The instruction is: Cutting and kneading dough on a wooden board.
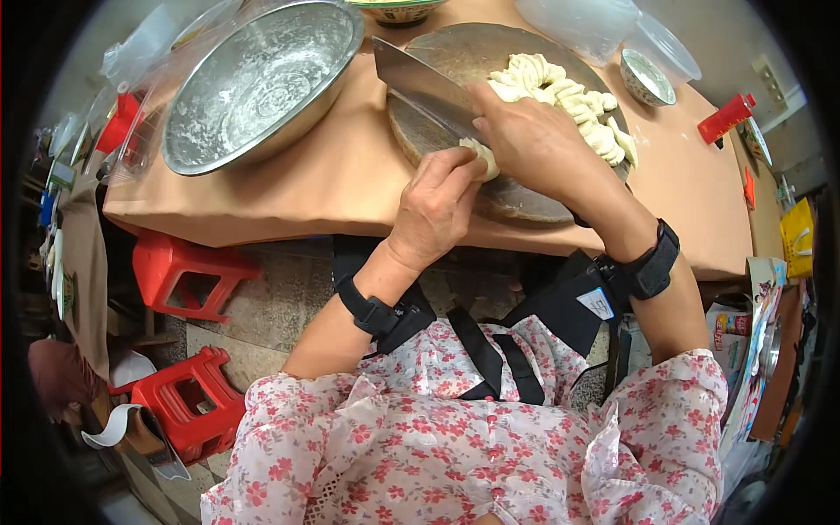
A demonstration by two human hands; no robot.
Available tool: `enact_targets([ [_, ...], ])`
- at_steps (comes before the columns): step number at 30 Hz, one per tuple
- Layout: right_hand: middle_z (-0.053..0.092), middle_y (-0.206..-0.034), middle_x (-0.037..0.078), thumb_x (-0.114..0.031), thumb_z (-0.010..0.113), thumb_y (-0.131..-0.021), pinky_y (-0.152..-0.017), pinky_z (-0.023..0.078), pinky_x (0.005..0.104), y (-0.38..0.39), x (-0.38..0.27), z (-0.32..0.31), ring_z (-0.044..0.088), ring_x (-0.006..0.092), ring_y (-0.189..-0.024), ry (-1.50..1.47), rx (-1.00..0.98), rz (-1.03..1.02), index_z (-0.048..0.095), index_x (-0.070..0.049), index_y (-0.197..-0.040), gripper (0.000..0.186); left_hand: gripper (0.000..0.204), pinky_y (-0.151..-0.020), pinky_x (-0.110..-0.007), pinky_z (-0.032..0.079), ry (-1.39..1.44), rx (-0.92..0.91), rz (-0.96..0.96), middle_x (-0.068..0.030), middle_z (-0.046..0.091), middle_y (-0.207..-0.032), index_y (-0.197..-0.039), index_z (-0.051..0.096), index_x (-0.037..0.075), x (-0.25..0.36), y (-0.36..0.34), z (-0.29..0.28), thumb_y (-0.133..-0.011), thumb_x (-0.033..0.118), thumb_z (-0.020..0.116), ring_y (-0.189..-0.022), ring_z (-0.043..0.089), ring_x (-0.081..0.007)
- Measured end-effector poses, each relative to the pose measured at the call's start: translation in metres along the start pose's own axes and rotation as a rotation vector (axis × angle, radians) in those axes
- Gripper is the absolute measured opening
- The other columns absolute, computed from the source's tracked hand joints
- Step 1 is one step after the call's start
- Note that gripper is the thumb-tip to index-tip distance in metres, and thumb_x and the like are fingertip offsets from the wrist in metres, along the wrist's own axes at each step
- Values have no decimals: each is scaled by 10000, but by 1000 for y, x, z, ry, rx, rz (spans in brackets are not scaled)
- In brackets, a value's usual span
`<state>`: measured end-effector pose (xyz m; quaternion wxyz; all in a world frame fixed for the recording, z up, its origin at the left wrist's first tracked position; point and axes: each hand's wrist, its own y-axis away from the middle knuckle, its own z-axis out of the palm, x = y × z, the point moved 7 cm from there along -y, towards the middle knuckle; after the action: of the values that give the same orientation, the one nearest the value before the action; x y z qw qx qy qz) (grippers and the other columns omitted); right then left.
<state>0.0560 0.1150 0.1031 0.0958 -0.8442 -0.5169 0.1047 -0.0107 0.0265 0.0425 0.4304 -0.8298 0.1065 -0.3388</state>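
Note:
My right hand [516,140] grips a metal cleaver [416,79], its broad blade angled over the round wooden board [446,48]. My left hand [433,197] pinches a pale piece of dough [481,157] at the near side of the board, just below the blade. A heap of pale, cut dough pieces [538,79] lies on the back right of the board, beside my right hand. The cleaver's handle is hidden in my fingers.
A large floured metal bowl [254,96] sits left on the cloth-covered table [157,201]. Behind are a patterned bowl [394,13] and plastic containers [569,26]; right, a small bowl [647,79] and a red cylinder [726,118]. Red stools [197,411] stand below left.

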Motion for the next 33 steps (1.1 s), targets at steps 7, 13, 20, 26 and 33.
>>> enact_targets([
  [7, 650, -722, 203, -171, 540, -938, -616, 481, 495, 35, 7, -33, 635, 413, -711, -53, 49, 115, 491, -50, -1215, 306, 251, -761, -348, 524, -72, 31, 33, -133, 611, -1010, -1002, 650, 9, -4, 7, -4, -762, -58, 676, -897, 619, -301],
  [13, 618, -648, 216, -136, 543, -935, -599, 455, 518, 82, 1, -62, 612, 425, -644, -76, -17, 229, 462, -75, -1302, 381, 247, -746, -354, 523, -20, 69, -80, -119, 612, -997, -947, 634, 32, -11, 9, -4, -732, -56, 716, -883, 624, -291],
  [20, 612, -623, 218, -128, 526, -948, -568, 447, 516, 100, 2, -38, 617, 408, -608, -54, -86, 202, 405, -89, -1364, 435, 215, -755, -365, 516, -38, 68, -30, -116, 628, -963, -918, 645, 26, -8, 6, -4, -729, -46, 716, -876, 628, -294],
  [26, 614, -590, 162, -102, 550, -893, -530, 469, 462, 76, -13, -34, 626, 367, -557, 72, -134, 144, 447, -32, -1314, 439, 194, -742, -367, 506, -56, 46, -29, -116, 639, -938, -901, 653, 21, -10, 5, -5, -729, -46, 713, -854, 620, -296],
  [33, 607, -604, 169, -169, 553, -935, -542, 478, 459, 24, -11, -9, 620, 379, -598, 38, 23, -30, 472, -65, -1263, 354, 177, -752, -380, 497, -38, -14, 19, -124, 636, -931, -890, 643, 7, -3, -1, -3, -736, -49, 709, -856, 606, -313],
])
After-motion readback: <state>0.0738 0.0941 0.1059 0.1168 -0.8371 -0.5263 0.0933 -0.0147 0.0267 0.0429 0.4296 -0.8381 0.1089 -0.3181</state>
